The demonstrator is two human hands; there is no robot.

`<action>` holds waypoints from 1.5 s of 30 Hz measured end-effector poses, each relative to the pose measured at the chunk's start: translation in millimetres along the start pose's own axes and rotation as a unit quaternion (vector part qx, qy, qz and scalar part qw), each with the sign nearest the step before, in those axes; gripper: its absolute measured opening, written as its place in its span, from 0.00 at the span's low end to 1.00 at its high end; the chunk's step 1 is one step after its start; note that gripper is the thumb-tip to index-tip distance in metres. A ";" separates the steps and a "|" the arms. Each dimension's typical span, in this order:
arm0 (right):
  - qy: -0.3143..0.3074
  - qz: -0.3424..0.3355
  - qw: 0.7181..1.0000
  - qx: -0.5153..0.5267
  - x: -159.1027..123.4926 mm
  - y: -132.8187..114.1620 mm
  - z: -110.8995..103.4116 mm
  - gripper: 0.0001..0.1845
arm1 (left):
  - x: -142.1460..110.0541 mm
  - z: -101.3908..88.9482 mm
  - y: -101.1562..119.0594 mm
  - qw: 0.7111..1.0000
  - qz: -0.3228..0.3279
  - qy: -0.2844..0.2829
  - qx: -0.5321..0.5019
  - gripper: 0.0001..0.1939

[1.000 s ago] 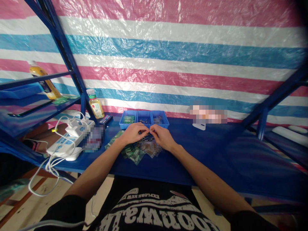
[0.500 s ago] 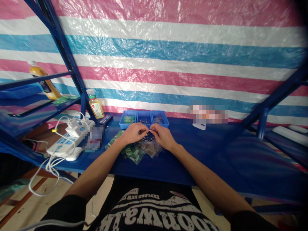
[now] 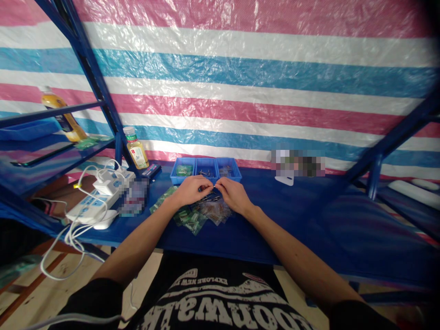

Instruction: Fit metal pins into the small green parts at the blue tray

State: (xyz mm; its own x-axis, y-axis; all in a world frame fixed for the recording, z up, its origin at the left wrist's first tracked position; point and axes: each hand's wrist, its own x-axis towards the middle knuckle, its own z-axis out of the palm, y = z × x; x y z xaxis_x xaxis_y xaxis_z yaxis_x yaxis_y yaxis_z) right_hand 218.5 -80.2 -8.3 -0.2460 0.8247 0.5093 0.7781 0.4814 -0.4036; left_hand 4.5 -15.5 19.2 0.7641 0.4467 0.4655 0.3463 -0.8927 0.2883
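Observation:
My left hand (image 3: pixel 194 189) and my right hand (image 3: pixel 233 192) meet fingertip to fingertip over the blue tabletop. Both are closed in a pinch around a small, thin, dark piece (image 3: pixel 213 187), too small to name. Just below the fingers lies a pile of slim dark metal-looking pieces (image 3: pixel 209 198). Small clear bags with brownish contents (image 3: pixel 216 211) are nearest my right hand. Green-printed little bags (image 3: pixel 191 220) spread under and beside my left wrist. Behind my hands stands a blue three-part bin (image 3: pixel 205 170), holding green packets, dark thin pieces and clear packets.
On the left are a white power strip (image 3: pixel 99 197) with tangled cables, a bottle of yellowish liquid (image 3: pixel 137 149) and a small dark box (image 3: pixel 151 172). A white tag-like card (image 3: pixel 284 179) lies at the back right. Blue frame posts (image 3: pixel 375 176) rise on both sides.
My hands stay almost in place; the fingertips have shifted slightly around the small piece. The other things lie as before.

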 end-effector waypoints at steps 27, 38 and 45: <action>0.017 -0.046 0.998 0.027 -0.9 6.1 3.5 0.05 | -1.3 3.3 -5.4 1.000 -0.011 0.011 0.004 0.09; 0.013 0.004 1.000 -0.020 1.9 2.7 1.6 0.08 | -0.4 0.8 -2.7 1.000 -0.006 0.014 -0.002 0.11; -0.002 -0.029 1.000 0.010 0.3 6.9 2.0 0.06 | -0.5 -1.0 -2.1 1.000 -0.014 0.015 0.015 0.10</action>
State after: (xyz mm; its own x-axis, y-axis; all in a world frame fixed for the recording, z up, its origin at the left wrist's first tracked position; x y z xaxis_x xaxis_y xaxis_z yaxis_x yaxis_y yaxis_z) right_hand 222.6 -76.1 -12.4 -0.2921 0.7966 0.5292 0.7511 0.5336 -0.3888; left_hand 2.9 -13.9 19.2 0.7370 0.4725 0.4833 0.3831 -0.8811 0.2771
